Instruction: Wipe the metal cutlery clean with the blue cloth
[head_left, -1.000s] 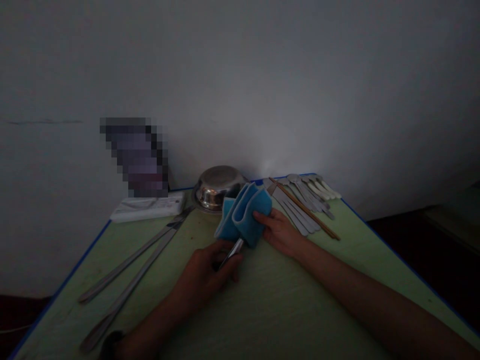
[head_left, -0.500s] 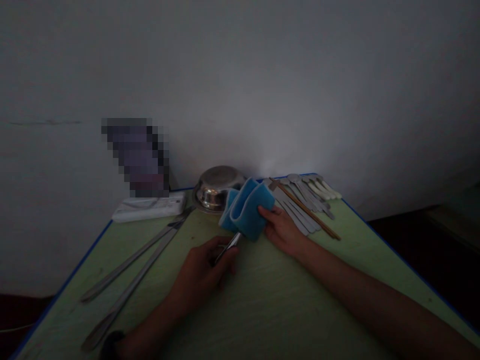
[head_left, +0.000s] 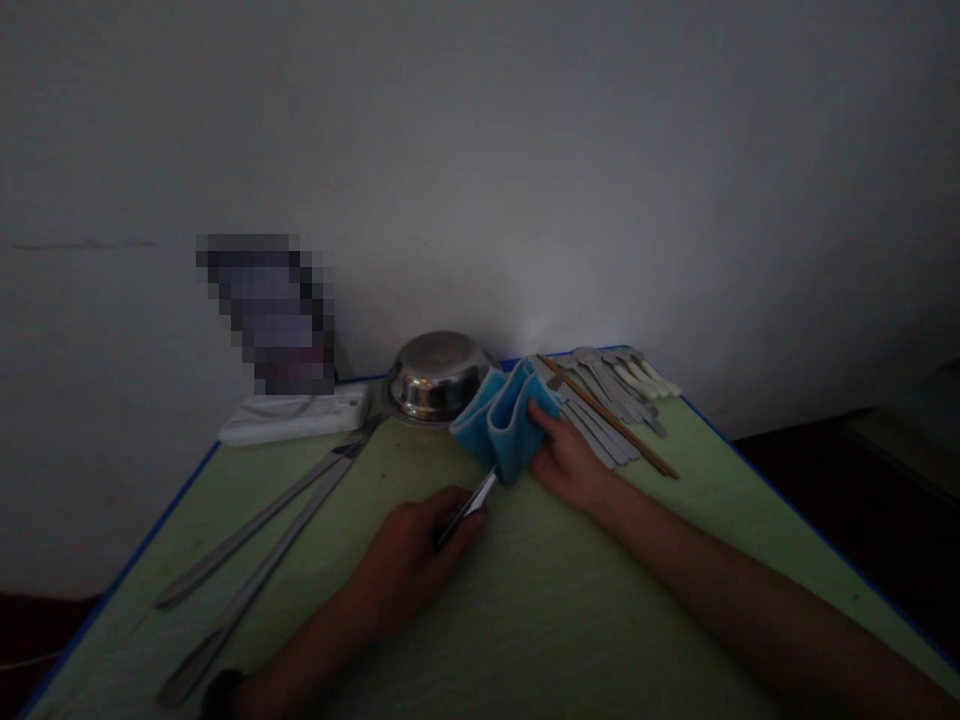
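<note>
My left hand (head_left: 420, 535) is closed round the handle of a metal utensil (head_left: 472, 500) whose far end is wrapped in a folded blue cloth (head_left: 501, 425). My right hand (head_left: 566, 460) pinches that cloth around the utensil, just in front of an upturned steel bowl (head_left: 435, 375). Both hands rest low over the green table top (head_left: 525, 600). The utensil's head is hidden inside the cloth.
Two long metal utensils (head_left: 262, 530) lie on the left of the table. A row of several spoons and flat metal handles (head_left: 607, 405) with a wooden stick (head_left: 611, 420) lies at the back right. A white flat packet (head_left: 292, 415) sits at the back left by the wall.
The cloth and my right hand have slid a little to the right and away along the utensil, showing more of its shaft. My left hand keeps its grip on the handle.
</note>
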